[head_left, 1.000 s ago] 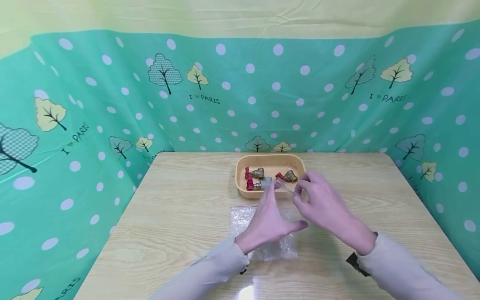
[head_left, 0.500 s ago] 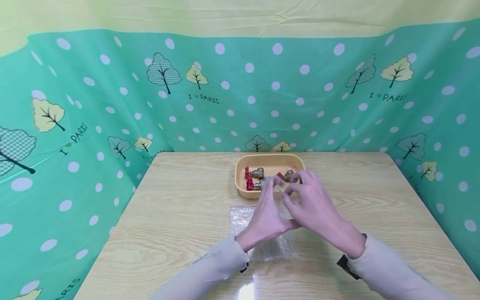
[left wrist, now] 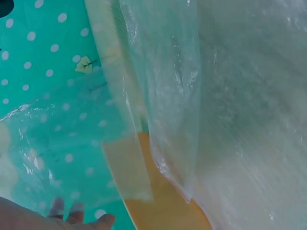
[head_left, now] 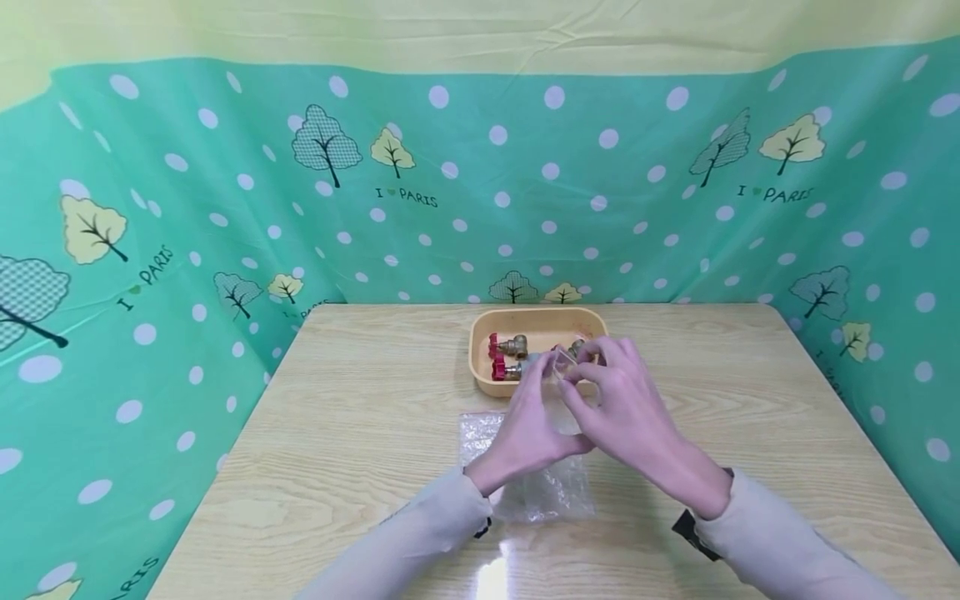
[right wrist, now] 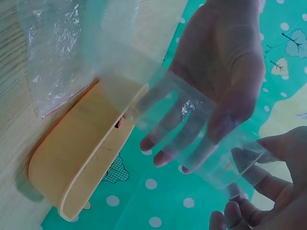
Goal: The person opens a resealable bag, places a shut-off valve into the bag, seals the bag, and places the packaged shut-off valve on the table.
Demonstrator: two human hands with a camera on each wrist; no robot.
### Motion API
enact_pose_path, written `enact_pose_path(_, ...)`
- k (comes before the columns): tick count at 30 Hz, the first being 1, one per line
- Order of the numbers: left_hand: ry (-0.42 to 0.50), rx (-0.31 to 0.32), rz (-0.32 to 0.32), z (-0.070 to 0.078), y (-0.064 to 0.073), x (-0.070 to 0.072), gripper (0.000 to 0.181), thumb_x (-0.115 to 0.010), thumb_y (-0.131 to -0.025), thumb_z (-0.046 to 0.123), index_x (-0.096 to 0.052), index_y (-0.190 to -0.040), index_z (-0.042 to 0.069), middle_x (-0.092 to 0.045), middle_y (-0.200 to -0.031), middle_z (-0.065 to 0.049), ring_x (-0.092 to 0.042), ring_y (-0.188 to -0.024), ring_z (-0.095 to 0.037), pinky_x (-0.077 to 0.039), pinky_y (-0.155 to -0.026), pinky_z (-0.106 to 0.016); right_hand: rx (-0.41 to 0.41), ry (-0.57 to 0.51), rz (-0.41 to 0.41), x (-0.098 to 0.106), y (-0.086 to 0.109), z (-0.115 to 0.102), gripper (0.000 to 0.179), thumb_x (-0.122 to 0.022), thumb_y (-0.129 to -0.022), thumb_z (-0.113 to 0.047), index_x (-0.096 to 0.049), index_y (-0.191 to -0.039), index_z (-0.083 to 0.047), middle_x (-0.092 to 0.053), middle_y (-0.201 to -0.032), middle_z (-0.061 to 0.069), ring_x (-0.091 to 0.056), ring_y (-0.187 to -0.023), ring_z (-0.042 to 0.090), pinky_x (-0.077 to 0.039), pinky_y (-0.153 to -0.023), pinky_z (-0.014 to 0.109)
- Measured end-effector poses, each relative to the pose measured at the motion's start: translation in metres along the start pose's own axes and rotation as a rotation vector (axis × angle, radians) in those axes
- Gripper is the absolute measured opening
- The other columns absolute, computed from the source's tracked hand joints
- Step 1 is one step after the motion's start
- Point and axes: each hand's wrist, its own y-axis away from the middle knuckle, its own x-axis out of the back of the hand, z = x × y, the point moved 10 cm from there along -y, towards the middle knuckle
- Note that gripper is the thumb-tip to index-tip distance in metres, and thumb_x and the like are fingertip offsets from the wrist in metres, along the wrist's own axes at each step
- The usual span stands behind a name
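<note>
In the head view both hands are raised near a tan tray (head_left: 480, 379), with a clear plastic bag (head_left: 562, 366) between their fingertips. My right hand (head_left: 622, 412) pinches the bag's edge between thumb and fingers. My left hand (head_left: 525, 433) has its fingers stretched along the bag, thumb spread away from them. Through the film those left fingers (right wrist: 165, 158) show in the right wrist view. Another clear bag (head_left: 480, 429) lies flat on the table beneath the hands. In the left wrist view, transparent film (left wrist: 172, 72) covers much of the picture, with fingertips (left wrist: 76, 213) below.
Inside the tray lie a brass valve (head_left: 515, 346) with a red handwheel, another red-handled valve (head_left: 510, 369) with a grey body, and a further brass valve (head_left: 576, 347) partly hidden by the right hand. A green patterned curtain (head_left: 420, 225) borders the wooden table (head_left: 337, 433).
My right hand has moved left toward my left hand, bringing its grip on the bag closer. The left hand has barely shifted; its thumb now sits partly behind the right hand.
</note>
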Motion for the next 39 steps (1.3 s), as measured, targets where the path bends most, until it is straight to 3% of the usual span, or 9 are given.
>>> enact_pose_path(6, -0.016, -0.073, 0.002, 0.009, -0.002, 0.003, 0.127, -0.097, -0.069, 0.048, -0.023, -0.166, 0.014, -0.037, -0.164, -0.003, -0.037, -0.150, -0.026, -0.036, -0.117, -0.057, 0.010, -0.001, -0.005, 0.000, 0.001, -0.002, 0.006, -0.084, -0.082, -0.002, -0.081, -0.087, -0.002, -0.066, -0.102, 0.010, -0.050, -0.096, 0.027, -0.042, -0.079, 0.040)
enact_pose_path(11, 0.089, -0.090, 0.022, 0.008, -0.004, 0.009, 0.112, -0.097, -0.071, 0.037, -0.032, -0.161, 0.017, -0.049, -0.152, 0.004, -0.046, -0.140, -0.018, -0.039, -0.116, -0.050, -0.009, -0.030, -0.022, 0.003, 0.003, -0.001, 0.012, -0.084, -0.089, -0.017, -0.081, -0.092, -0.005, -0.066, -0.111, 0.013, -0.052, -0.105, 0.029, -0.045, -0.083, 0.043)
enact_pose_path(15, 0.182, -0.113, 0.031, 0.005, -0.007, 0.018, 0.098, -0.096, -0.073, 0.034, -0.041, -0.154, 0.022, -0.056, -0.142, 0.005, -0.051, -0.134, -0.016, -0.037, -0.116, -0.051, -0.033, -0.057, -0.057, 0.010, 0.008, 0.005, 0.015, -0.069, -0.099, -0.018, -0.080, -0.103, -0.008, -0.062, -0.129, 0.013, -0.050, -0.122, 0.032, -0.049, -0.089, 0.053)
enact_pose_path(19, 0.229, -0.142, -0.002, 0.004, -0.009, 0.023, 0.093, -0.094, -0.074, 0.032, -0.043, -0.151, 0.023, -0.059, -0.140, 0.003, -0.052, -0.136, -0.022, -0.034, -0.117, -0.055, 0.000, -0.044, -0.120, 0.013, 0.013, 0.008, 0.030, -0.060, -0.088, -0.005, -0.077, -0.111, -0.014, -0.055, -0.143, 0.011, -0.045, -0.131, 0.033, -0.049, -0.093, 0.060)
enact_pose_path(22, 0.240, -0.148, -0.035, 0.004, -0.008, 0.024, 0.094, -0.094, -0.074, 0.030, -0.043, -0.152, 0.022, -0.058, -0.139, 0.008, -0.050, -0.139, -0.023, -0.031, -0.119, -0.056, 0.074, -0.014, -0.140, 0.013, 0.015, 0.005, 0.035, -0.065, -0.079, -0.001, -0.077, -0.107, -0.016, -0.056, -0.144, 0.013, -0.046, -0.131, 0.035, -0.049, -0.095, 0.063)
enact_pose_path(27, 0.256, -0.137, -0.074, 0.003, -0.008, 0.025, 0.094, -0.095, -0.074, 0.028, -0.043, -0.152, 0.023, -0.058, -0.141, 0.009, -0.047, -0.140, -0.016, -0.029, -0.120, -0.055, 0.183, 0.006, -0.122, 0.011, 0.017, -0.001, 0.025, -0.080, -0.079, 0.000, -0.079, -0.098, -0.017, -0.061, -0.138, 0.015, -0.051, -0.125, 0.036, -0.049, -0.096, 0.059)
enact_pose_path(32, 0.251, -0.124, -0.097, -0.004, -0.008, 0.024, 0.096, -0.096, -0.074, 0.031, -0.041, -0.153, 0.026, -0.057, -0.141, 0.010, -0.047, -0.139, -0.011, -0.032, -0.119, -0.053, 0.225, 0.019, -0.119, 0.008, 0.016, -0.004, 0.025, -0.086, -0.079, 0.004, -0.080, -0.095, -0.014, -0.063, -0.135, 0.013, -0.052, -0.123, 0.035, -0.050, -0.095, 0.055)
enact_pose_path(39, 0.245, -0.102, -0.136, -0.014, -0.008, 0.022, 0.103, -0.095, -0.073, 0.036, -0.037, -0.157, 0.024, -0.054, -0.146, 0.005, -0.049, -0.139, -0.027, -0.038, -0.114, -0.054, 0.232, 0.041, -0.130, 0.005, 0.017, -0.004, 0.025, -0.087, -0.081, 0.003, -0.080, -0.096, -0.015, -0.063, -0.133, 0.012, -0.053, -0.123, 0.033, -0.055, -0.091, 0.053)
